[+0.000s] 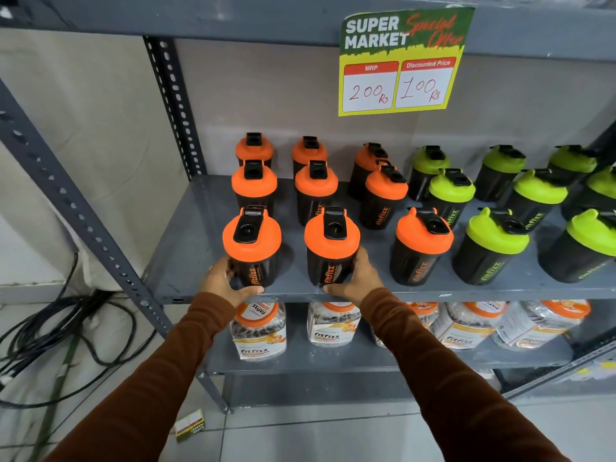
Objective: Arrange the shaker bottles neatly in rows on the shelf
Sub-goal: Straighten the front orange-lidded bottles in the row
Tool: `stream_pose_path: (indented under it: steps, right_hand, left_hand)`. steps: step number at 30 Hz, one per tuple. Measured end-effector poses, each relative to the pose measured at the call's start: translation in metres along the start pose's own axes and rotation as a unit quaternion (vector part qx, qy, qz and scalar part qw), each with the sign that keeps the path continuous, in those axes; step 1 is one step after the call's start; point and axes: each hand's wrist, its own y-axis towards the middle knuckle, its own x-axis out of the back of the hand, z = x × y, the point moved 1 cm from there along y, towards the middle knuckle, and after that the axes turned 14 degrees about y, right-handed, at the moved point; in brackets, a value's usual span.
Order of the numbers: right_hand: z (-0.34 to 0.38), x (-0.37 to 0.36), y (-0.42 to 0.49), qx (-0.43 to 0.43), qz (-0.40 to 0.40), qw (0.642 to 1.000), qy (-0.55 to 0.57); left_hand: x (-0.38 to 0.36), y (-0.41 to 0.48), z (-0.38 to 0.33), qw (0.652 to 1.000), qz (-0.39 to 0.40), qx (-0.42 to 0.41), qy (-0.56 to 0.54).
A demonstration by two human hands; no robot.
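Black shaker bottles stand in rows on a grey metal shelf (186,248), orange-lidded ones on the left and green-lidded ones (493,241) on the right. My left hand (223,281) grips the base of the front-left orange-lidded bottle (251,245). My right hand (358,278) grips the base of the orange-lidded bottle beside it (331,243). Both bottles stand upright near the shelf's front edge. A third orange-lidded bottle (421,245) stands to the right in the same front row. Behind them are two more rows of orange-lidded bottles (315,188).
A price sign (400,61) hangs from the shelf above. The lower shelf holds clear jars with orange lids (260,328). A perforated upright post (83,211) stands at the left. Black cables (50,331) and a small box (190,425) lie on the floor.
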Motion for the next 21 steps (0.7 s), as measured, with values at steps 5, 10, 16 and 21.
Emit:
stream_pose_path:
  steps: [5,10,16,21]
  right_hand:
    - [-0.0005,0.0007,0.0000,0.004,0.006,1.000,-0.007]
    - [0.0003,0.0011,-0.0010,0.009,0.005,1.000,0.001]
    - [-0.0009,0.0018,-0.0010,0.010,0.010,1.000,0.015]
    - [-0.0032,0.0031,-0.0035,-0.002,0.019,0.999,0.028]
  left_hand:
    - [0.0000,0.0004,0.0003,1.000,-0.002,0.001,-0.002]
    - [-0.0005,-0.0002,0.0000,1.000,0.000,-0.008,-0.001]
    - [-0.0036,-0.0020,-0.0005,1.000,-0.005,-0.019,-0.009]
    - [-0.0050,-0.0063,0.0014,0.999,-0.023,-0.026,-0.003]
